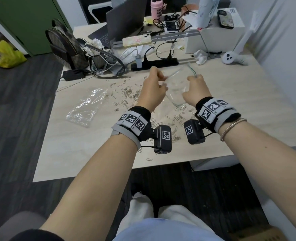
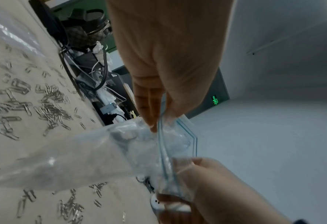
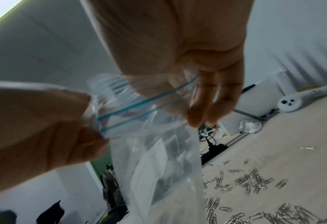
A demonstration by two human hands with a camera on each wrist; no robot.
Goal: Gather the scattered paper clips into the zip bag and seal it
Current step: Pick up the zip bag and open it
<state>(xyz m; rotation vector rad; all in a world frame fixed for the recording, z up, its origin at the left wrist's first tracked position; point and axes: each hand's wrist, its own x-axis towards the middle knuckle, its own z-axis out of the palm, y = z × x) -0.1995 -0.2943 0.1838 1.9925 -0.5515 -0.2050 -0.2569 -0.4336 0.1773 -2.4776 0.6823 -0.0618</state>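
A clear zip bag point(image 1: 175, 84) with a blue zip strip hangs above the table between both hands. My left hand point(image 1: 155, 79) pinches one end of its mouth, my right hand point(image 1: 195, 84) pinches the other end. In the left wrist view the left hand point(image 2: 154, 121) holds the zip bag point(image 2: 93, 159) at the strip. From the right wrist, the right hand point(image 3: 197, 106) grips the zip bag point(image 3: 158, 159) near its blue strip. Many silver paper clips point(image 1: 126, 94) lie scattered on the light wood table point(image 1: 239, 105), also paper clips point(image 2: 49, 106) and paper clips point(image 3: 254, 183).
A second crumpled clear plastic bag point(image 1: 85, 105) lies left of the clips. A black power strip point(image 1: 154, 64), cables, a patterned backpack point(image 1: 66, 47), a laptop point(image 1: 121, 21), a phone point(image 1: 136, 40) and a white box point(image 1: 215, 32) crowd the far side. A white controller point(image 1: 230, 58) lies far right.
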